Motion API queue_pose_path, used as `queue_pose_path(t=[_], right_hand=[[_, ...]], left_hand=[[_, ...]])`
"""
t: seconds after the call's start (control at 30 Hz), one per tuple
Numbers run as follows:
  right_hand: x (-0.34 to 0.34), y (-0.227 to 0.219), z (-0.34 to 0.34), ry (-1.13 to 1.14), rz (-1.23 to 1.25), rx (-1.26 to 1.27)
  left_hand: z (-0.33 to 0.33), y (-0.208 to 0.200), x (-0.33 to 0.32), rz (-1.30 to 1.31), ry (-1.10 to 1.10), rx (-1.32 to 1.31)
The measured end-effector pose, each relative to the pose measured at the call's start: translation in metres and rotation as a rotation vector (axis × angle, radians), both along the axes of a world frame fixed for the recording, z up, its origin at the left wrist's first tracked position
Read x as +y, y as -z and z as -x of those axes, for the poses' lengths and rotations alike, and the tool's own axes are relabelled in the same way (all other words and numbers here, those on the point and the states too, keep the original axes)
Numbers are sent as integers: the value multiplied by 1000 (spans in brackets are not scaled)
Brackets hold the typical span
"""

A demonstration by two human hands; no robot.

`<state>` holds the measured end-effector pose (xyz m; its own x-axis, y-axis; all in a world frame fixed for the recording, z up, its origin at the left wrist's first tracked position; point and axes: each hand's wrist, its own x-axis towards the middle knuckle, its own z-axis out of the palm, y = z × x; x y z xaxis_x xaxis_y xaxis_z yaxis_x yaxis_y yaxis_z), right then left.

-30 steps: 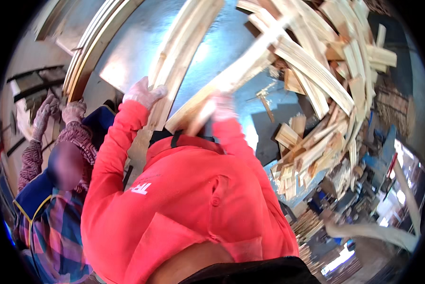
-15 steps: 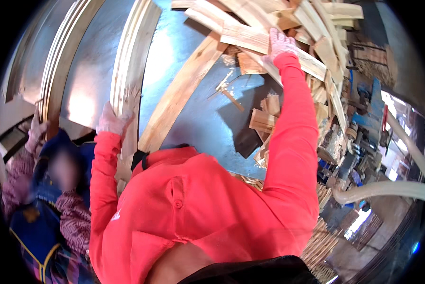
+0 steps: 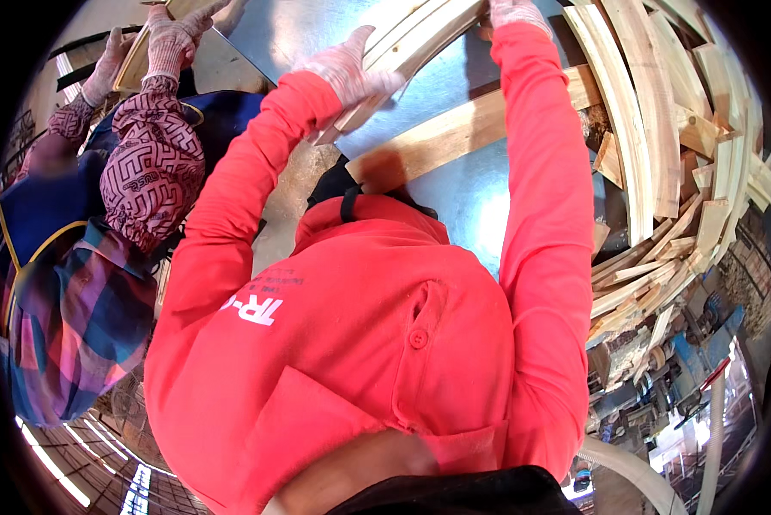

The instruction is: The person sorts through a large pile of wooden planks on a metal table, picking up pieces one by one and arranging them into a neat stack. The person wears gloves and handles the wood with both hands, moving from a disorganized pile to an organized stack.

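Observation:
My left hand [image 3: 347,69], in a pale glove, is closed round the near end of a stack of long wooden strips [image 3: 428,39]. The stack slants from there up to the far right. My right hand [image 3: 521,13], also gloved, is beside the far end of the stack; its fingers are cut off by the top edge of the picture, so its grip is hidden. A single wooden board [image 3: 454,129] lies on the shiny metal tabletop [image 3: 480,219], below the stack and partly behind my right forearm.
To the right lies a big heap of loose wooden pieces [image 3: 651,103]. Beyond it are machinery [image 3: 686,360] and a pale hose [image 3: 634,472]. At my left a co-worker in a patterned sleeve [image 3: 149,163] has gloved hands [image 3: 175,43] at another wooden piece [image 3: 135,64].
My view has turned and shifted. My right hand has left the board on the heap and moved to the strip stack's far end. My left hand still holds the near end.

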<state>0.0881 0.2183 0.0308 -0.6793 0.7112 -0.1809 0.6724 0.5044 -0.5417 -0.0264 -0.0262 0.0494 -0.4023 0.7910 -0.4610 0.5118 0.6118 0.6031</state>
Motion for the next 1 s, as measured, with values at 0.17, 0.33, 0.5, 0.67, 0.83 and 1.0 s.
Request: queue_pose_path(t=[0.17, 0.33, 0.5, 0.67, 0.83, 1.0], right_hand=[[58, -36, -126, 168, -362, -313], [73, -10, -215, -58, -671, -737], [125, -49, -189, 105, -250, -694], [104, -58, -127, 154, -189, -247], [-17, -13, -5, 238, 200, -52], [45, -51, -70, 43, -556, -222]], left_hand=[[-14, -20, 2, 189, -4, 138], [28, 41, -23, -317, -155, -472], [52, 45, -34, -332, -452, -1208], [44, 0, -4, -245, -182, -391], [8, -25, 5, 37, -20, 171], [-37, -7, 0, 254, -95, 359]])
